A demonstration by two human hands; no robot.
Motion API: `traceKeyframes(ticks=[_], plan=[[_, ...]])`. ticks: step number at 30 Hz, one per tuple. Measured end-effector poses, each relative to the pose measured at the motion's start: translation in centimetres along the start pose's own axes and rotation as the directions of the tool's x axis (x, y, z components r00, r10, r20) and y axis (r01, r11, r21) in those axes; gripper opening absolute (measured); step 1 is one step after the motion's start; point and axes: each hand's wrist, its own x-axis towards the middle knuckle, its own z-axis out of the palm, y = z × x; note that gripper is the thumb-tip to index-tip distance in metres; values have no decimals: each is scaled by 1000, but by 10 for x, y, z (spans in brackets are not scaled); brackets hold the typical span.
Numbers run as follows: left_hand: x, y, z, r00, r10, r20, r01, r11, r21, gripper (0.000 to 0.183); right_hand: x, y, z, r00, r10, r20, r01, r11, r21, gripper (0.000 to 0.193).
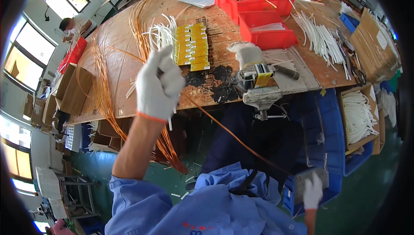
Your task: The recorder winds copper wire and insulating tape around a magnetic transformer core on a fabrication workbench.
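Note:
My left hand (159,86), in a white glove with an orange cuff, is raised over the near table edge with its fingers closed. A copper wire (233,135) appears to pass through that fist, slanting down to the right across my lap. A white tube (170,122) shows just below the fist. Far to the lower right, my gloved right hand (312,194) is beside a grey panel in a blue bin (290,194); its fingers are too unclear to read. A bench vise (262,97) at the table edge grips a yellow-faced piece (263,79).
Yellow blocks (192,47) lie in rows beyond my left hand, beside white tubes (163,34). Copper wire bundles (103,92) hang over the edge. Red bins (267,36), more white tubes (321,38) and a cardboard box (373,47) stand rightward. Another person (82,23) works far left.

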Motion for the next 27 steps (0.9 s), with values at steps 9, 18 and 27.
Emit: traceKeyframes(ticks=[9, 18, 27], plan=[[-53, -19, 19, 998, 51, -48, -52, 998, -25, 34, -13, -288, 6, 810, -501, 305, -18, 499, 866, 15], [5, 2, -102, 972, 120, -201, -143, 984, -108, 39, -11, 110, 20, 645, 425, 635, 367, 557, -745, 41], [-119, -186, 7, 907, -405, -117, 393, 912, -115, 48, 22, -295, -13, 714, -506, 484, -190, 525, 829, 63]])
